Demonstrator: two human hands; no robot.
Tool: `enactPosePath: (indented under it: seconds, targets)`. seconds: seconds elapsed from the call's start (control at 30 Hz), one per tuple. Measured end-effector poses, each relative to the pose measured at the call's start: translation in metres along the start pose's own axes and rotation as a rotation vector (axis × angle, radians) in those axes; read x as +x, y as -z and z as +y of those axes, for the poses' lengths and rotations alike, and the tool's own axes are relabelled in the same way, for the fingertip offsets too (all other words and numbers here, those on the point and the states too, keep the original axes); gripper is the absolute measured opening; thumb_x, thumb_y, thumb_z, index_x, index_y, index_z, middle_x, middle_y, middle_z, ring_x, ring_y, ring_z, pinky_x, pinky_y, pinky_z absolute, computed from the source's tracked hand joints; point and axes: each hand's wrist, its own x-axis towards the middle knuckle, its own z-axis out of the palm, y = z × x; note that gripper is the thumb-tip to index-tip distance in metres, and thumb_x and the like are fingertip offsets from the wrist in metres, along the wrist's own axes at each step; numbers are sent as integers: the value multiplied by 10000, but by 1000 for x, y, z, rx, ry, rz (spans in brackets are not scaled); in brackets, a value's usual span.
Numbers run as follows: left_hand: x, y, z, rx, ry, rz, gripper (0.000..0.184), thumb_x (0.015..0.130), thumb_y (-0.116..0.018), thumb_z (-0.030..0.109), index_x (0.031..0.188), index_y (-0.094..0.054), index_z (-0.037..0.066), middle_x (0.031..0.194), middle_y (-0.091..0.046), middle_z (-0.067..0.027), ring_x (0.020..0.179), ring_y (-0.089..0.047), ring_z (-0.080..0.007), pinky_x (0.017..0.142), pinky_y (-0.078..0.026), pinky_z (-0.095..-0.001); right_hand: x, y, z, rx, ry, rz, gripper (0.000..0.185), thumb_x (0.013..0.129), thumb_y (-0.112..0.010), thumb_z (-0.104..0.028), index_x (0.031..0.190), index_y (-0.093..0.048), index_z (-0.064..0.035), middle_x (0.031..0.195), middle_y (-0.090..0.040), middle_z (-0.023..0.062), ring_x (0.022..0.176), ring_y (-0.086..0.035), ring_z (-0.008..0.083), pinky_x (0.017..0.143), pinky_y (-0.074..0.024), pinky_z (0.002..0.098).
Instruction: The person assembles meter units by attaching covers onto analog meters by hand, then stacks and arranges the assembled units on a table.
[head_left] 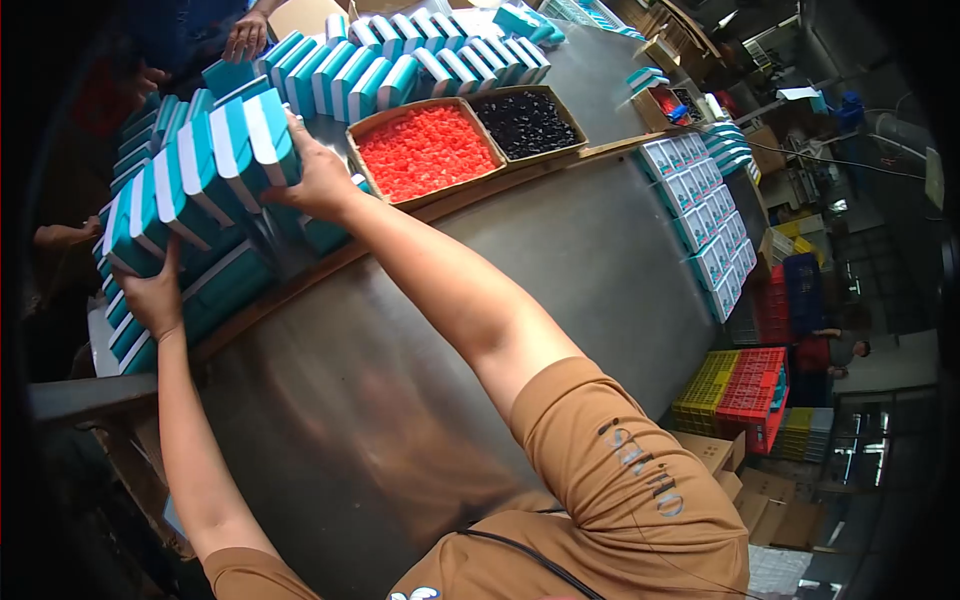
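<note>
A row of teal and white boxes (203, 168) leans side by side at the upper left of the metal table. My right hand (318, 175) is closed against the right end of this row, thumb toward me and the other fingers partly hidden behind the end box. At the row's left end, my left hand (155, 298) presses in from the near side. The row is squeezed between my two hands. More teal boxes (232, 278) lie beneath and beside it.
Small red pieces (425, 150) and small black pieces (528, 122) fill two shallow cardboard trays right of my hands. Upright teal boxes (345, 80) line the back. Stacked white-faced boxes (705, 220) stand at the right edge. Another person's hand (246, 36) is at the far side.
</note>
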Motion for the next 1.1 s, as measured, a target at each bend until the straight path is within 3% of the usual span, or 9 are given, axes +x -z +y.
enactPosePath:
  seconds: [0.07,0.3,0.43,0.5,0.6,0.73,0.8,0.93,1.1]
  targets:
    - [-1,-4,-4,-61,75,-26,894,677,-800,590,1292,-513,7,1230,-597,-200,1121,-602,-356,936,-476,-405,7,-1,3,-34,-71,-67,1197,596,-866,-356,1530,-166,-94,1384,-476,259,1244,-502,405,1051,-392,394]
    - [1,0,-21,-174,159,-134,863,728,-792,536,1316,-490,-19,1279,-565,-199,1187,-556,-327,997,-422,-379,0,36,0,-160,-108,-199,1284,594,-867,-396,1521,-64,-14,1422,-397,310,1314,-427,410,1100,-342,390]
    - [-2,8,-23,-43,40,-80,942,765,-764,517,1411,-367,-44,1369,-482,-250,1260,-491,-360,1041,-383,-395,-46,90,-1,-198,-36,-174,1244,636,-858,-385,1515,-65,-2,1427,-374,326,1345,-392,403,1111,-332,387]
    - [-3,18,-17,-95,77,-141,959,771,-761,509,1431,-331,-39,1383,-466,-256,1278,-471,-372,1055,-371,-399,-89,137,4,-277,-54,-129,1146,711,-835,-361,1515,-96,-15,1405,-421,307,1322,-440,371,1093,-360,407]
    - [-11,31,-12,-127,73,-172,971,792,-752,472,1469,-258,-17,1413,-431,-262,1313,-435,-379,1080,-350,-406,-152,245,9,-321,-348,1,1092,733,-821,-365,1504,-145,7,1310,-522,274,1185,-564,317,997,-456,381]
    - [-37,56,10,-265,106,-226,922,826,-749,349,1490,-206,10,1443,-377,-289,1340,-404,-383,1104,-329,-421,-249,422,17,-332,-659,447,978,788,-795,-257,1498,-173,-5,1045,-678,161,1005,-628,212,882,-495,325]
    - [-60,71,23,-284,48,-207,887,841,-735,307,1492,-204,23,1438,-381,-297,1338,-408,-380,1107,-326,-426,-302,499,13,-414,-738,638,984,776,-803,-252,1502,-182,-15,915,-690,114,767,-634,135,643,-507,293]
    - [-145,120,83,-363,-16,-348,805,861,-695,205,1480,-217,15,1441,-379,-292,1338,-405,-386,1116,-318,-428,-388,576,-52,-682,-797,695,829,801,-775,-251,1453,-329,0,917,-678,114,731,-624,135,662,-506,296]
    - [-339,171,142,-367,-340,-890,870,775,-730,150,1466,-233,-29,1486,-341,-217,1376,-327,-386,1140,-282,-431,-515,532,-112,-566,-827,463,590,837,-733,-280,1308,-510,-1,945,-686,116,864,-648,179,774,-511,319]
